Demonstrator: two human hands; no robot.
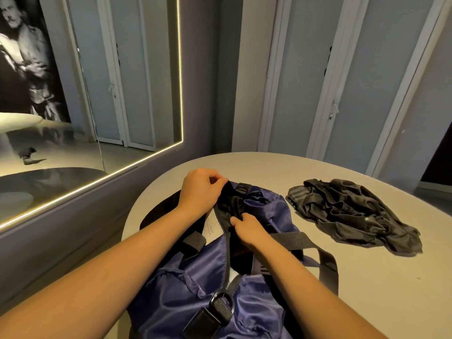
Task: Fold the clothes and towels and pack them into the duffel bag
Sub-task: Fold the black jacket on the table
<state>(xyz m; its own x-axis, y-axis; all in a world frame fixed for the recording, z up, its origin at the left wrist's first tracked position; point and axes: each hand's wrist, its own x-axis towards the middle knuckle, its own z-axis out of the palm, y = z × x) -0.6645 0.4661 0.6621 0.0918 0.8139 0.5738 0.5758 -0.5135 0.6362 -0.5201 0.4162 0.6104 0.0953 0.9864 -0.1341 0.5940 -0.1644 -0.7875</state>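
Currently I see a pale rounded desk (367, 277) at centre frame, a light-edged mirror (110, 94) at upper left and grey doors (305, 69) across the top. The navy duffel bag (183, 285) lies on the desk at lower centre, with crumpled black clothes (349, 214) apart from it at right. The left hand (199, 189) pinches the bag's far black end. The right hand (247, 230) grips black material along its top. I cannot tell whether that is a zip pull. The bottom edge cuts off the bag's near end.
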